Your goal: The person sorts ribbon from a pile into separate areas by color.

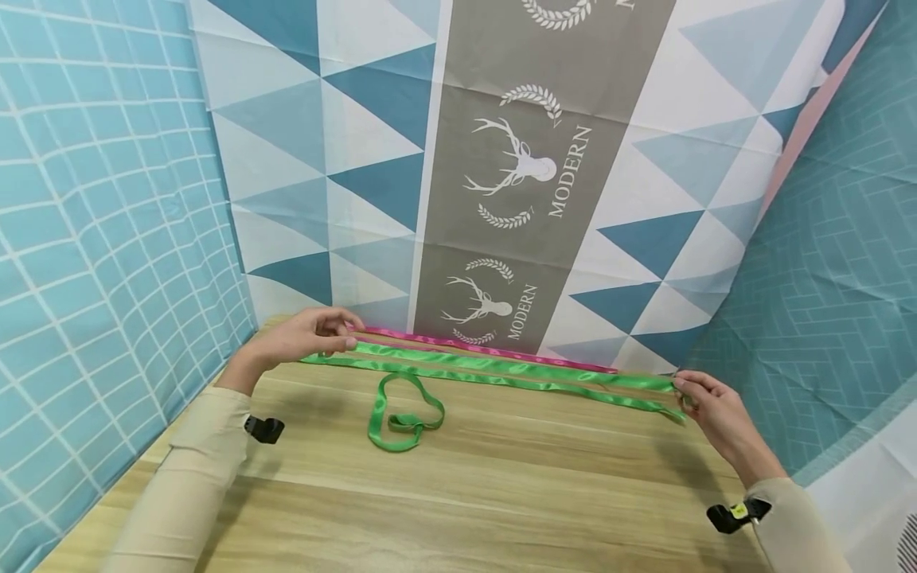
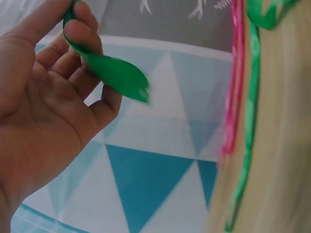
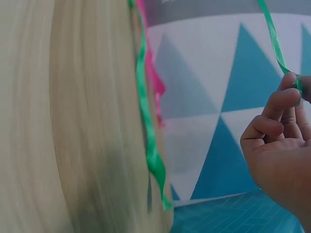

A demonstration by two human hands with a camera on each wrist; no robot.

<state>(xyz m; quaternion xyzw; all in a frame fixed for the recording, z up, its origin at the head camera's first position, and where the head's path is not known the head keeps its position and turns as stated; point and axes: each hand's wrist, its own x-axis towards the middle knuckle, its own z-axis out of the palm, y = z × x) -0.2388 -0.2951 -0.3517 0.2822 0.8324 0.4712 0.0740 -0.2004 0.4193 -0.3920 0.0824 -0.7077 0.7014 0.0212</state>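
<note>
Stretched across the back of the table is a green ribbon (image 1: 501, 366), held at both ends. My left hand (image 1: 304, 334) pinches its left end between thumb and finger; in the left wrist view a short green ribbon tail (image 2: 116, 75) sticks out past the fingers. At the other end my right hand (image 1: 716, 410) pinches the ribbon between thumb and fingertips, and the ribbon (image 3: 274, 41) runs straight from there. Below it, a second green ribbon (image 1: 630, 402) lies lengthwise on the table. Pink ribbon strips (image 2: 234, 87) lie behind it, near the back edge.
A loosely curled green ribbon (image 1: 376, 422) lies on the wooden table (image 1: 458, 509) in front of the straight ones. A patterned cloth (image 1: 372, 199) hangs directly behind the table. Blue checked cloth (image 1: 107, 199) stands at left, teal cloth (image 1: 845, 278) at right.
</note>
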